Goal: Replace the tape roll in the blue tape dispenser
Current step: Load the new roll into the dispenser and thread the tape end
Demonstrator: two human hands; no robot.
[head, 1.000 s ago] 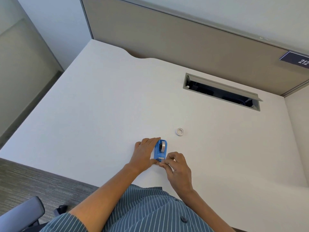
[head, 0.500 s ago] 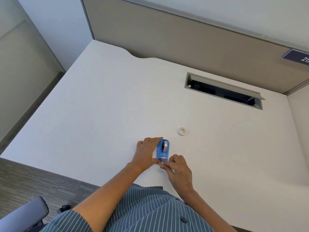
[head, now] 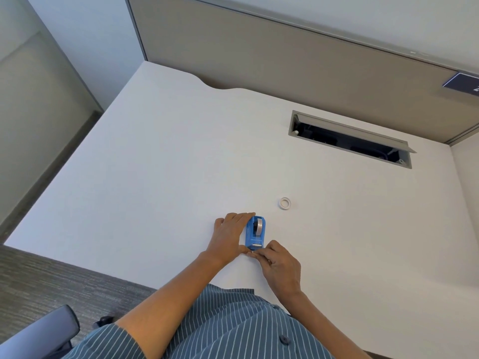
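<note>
The blue tape dispenser stands on the white desk close to its front edge, with a tape roll seated in it. My left hand lies flat against the dispenser's left side and holds it in place. My right hand is at the dispenser's near end, by the metal cutter, with thumb and fingertips pinched together; whether tape is between them is too small to tell. A small white ring, a bare tape core, lies flat on the desk beyond and to the right of the dispenser.
An open cable hatch is cut into the desk at the back right. A beige partition runs along the desk's far edge. A chair armrest shows at the bottom left over grey carpet.
Both hands and the dispenser keep their places. My right fingertips have drawn slightly closer to the cutter end. The view has shifted a little as my head moved.
</note>
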